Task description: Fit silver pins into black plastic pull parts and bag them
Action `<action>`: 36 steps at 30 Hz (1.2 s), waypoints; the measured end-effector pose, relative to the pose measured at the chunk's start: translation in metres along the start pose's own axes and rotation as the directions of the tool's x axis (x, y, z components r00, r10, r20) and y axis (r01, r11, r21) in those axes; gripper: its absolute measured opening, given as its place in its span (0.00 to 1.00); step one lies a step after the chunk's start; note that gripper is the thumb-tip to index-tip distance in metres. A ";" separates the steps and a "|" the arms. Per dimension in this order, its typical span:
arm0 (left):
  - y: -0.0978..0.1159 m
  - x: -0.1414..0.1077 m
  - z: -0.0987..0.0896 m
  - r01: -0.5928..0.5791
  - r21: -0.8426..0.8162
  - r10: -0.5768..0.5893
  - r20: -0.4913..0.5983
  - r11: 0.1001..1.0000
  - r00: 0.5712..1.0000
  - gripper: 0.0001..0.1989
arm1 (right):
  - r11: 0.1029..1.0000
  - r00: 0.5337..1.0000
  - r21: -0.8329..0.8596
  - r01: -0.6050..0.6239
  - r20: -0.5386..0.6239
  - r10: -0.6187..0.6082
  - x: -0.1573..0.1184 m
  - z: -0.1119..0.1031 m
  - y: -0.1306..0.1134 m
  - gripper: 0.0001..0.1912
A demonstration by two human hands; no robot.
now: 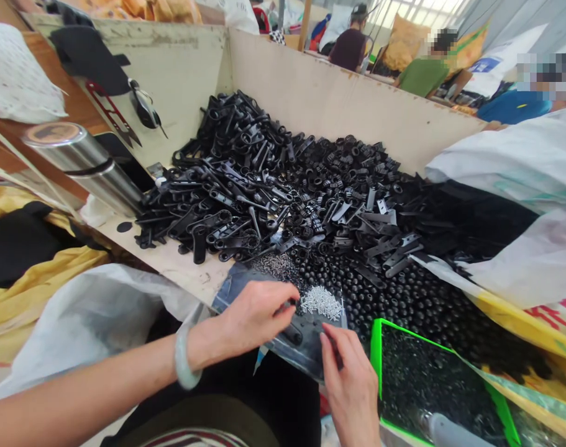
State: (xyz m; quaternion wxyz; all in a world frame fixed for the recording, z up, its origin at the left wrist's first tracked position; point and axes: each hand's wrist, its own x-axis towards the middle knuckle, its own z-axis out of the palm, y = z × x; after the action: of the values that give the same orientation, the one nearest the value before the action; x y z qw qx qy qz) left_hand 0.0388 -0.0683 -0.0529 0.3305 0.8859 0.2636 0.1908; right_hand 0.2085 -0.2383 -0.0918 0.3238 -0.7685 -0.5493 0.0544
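My left hand (257, 313), with a pale bracelet at the wrist, pinches a small black part (291, 303) between thumb and fingers. To its right, my right hand (350, 366) is closed, thumb near the forefinger; something dark shows between them, too small to name. Between and beyond both hands lies a dark work surface (317, 354) with a black piece (292, 333) on it. A heap of small silvery pins (322, 302) sits just past my fingertips. The hands are apart from each other.
Piles of black handles (227, 205), ring parts (343, 164) and black balls (404, 304) fill the bench behind. A green-rimmed tray (377, 354) stands at the right, a steel flask (89, 161) at the left. Several people sit beyond the partition (310, 87).
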 end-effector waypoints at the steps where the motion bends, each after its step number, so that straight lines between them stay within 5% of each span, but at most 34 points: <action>1: 0.004 -0.010 0.002 -0.009 -0.036 0.011 0.031 0.999 0.999 0.07 | 1.000 1.000 -0.006 0.002 0.024 -0.001 0.005 0.001 0.000 0.13; 7: 0.017 -0.043 0.023 -0.025 -0.177 0.030 0.027 0.984 0.999 0.09 | 0.996 0.995 -0.058 0.061 0.086 -0.056 0.029 0.006 -0.006 0.13; 11: 0.014 -0.042 0.033 -0.103 -0.141 0.104 -0.002 0.985 0.995 0.11 | 0.992 0.992 -0.098 0.079 0.104 -0.068 0.037 0.009 -0.008 0.14; 21: 0.011 -0.040 0.038 -0.072 -0.044 0.072 0.001 0.996 0.997 0.10 | 0.967 0.976 -0.172 0.188 0.145 -0.163 0.042 0.015 -0.011 0.15; 27: 0.009 -0.040 0.045 -0.146 -0.068 0.140 -0.090 0.987 0.986 0.10 | 0.951 0.954 -0.179 0.254 0.207 -0.216 0.047 0.013 -0.009 0.15; 36: 0.004 -0.040 0.048 -0.169 -0.102 0.162 -0.075 0.980 0.984 0.07 | 0.946 0.950 -0.188 0.264 0.219 -0.221 0.049 0.010 -0.005 0.15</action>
State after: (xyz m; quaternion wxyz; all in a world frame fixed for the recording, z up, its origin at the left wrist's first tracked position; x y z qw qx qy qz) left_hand 0.0329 -0.1183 -0.0905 0.3521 0.8787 0.1892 0.2611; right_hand 0.2192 -0.1897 -0.0838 0.1874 -0.7161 -0.6717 0.0293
